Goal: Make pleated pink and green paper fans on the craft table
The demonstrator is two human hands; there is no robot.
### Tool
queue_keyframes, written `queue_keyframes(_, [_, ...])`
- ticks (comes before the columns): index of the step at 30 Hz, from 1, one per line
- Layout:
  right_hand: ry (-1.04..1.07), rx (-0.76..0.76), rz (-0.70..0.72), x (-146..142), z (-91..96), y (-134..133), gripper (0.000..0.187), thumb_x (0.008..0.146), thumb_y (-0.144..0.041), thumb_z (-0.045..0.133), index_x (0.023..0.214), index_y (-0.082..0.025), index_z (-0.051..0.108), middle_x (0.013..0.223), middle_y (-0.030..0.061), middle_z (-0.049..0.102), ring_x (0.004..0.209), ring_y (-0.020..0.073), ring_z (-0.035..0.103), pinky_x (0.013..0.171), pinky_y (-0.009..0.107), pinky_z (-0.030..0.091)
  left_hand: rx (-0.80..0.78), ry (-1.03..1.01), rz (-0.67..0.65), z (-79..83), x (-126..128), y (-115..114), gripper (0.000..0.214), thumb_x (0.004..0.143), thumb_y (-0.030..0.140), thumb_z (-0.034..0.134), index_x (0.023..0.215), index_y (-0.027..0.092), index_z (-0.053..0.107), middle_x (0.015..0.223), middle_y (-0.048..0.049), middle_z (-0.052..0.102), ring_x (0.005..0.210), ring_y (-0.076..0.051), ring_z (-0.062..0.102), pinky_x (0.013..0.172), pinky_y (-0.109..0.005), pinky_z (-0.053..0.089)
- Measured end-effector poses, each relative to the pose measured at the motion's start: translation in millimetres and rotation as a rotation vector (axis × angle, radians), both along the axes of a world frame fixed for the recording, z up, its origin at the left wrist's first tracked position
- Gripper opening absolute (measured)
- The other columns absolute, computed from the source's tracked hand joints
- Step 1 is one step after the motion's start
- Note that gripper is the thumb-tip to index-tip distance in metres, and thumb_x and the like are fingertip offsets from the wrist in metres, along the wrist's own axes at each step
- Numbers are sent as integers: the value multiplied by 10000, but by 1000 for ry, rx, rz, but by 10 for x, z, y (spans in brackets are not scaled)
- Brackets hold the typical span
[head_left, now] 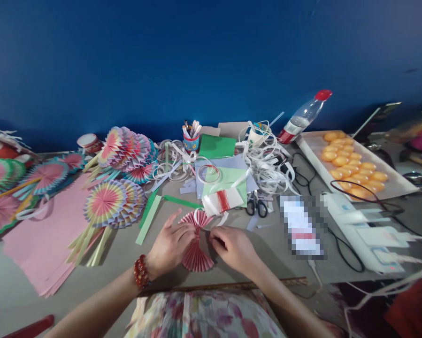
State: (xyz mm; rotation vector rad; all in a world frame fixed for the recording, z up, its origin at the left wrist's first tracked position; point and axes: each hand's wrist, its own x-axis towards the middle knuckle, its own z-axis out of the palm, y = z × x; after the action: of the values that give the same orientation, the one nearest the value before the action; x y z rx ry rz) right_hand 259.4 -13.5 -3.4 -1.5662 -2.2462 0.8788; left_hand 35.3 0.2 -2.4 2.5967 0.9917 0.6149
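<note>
A pink pleated paper [198,259], narrowed at its middle and fanned out at both ends, lies on the grey table in front of me. Across its left side and waist rest the fingers of my left hand [171,245], closed on the folds with the thumb raised. My right hand [236,248] is curled in a pinch just right of the waist. What its fingertips grip is too small to make out. Just beyond the fan lies a white card wound with red thread [223,200]. Black-handled scissors [257,207] lie to the right of that card.
Finished paper fans [105,204] and pink sheets [50,234] fill the left. Behind are green paper [217,146], a pen cup [191,141] and tangled white strips [267,164]. On the right are a phone [302,225], a power strip [362,234], a bottle [304,117] and an egg-shaped-item tray [395,180].
</note>
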Motion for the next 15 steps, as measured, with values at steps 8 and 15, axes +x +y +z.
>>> queue_keyframes(8, [-57, 45, 46, -20, 1, -23, 140, 860, -113, 540, 770, -198, 608, 763, 23, 650, 752, 178, 577, 642, 258, 311, 9, -23, -16, -132, -86, -71, 274, 962, 105, 379, 1000, 179, 640, 1080, -77, 738, 1025, -197, 676, 1136, -491, 342])
queue_keyframes(15, [-53, 28, 41, -4, 23, -27, 142, 880, -129, 535, 783, -200, 611, 762, 20, 649, 731, 171, 578, 631, 256, 308, -11, -56, -16, -144, -97, -52, 277, 972, 121, 380, 1005, 202, 642, 1071, -61, 744, 1050, -183, 667, 1124, -455, 355])
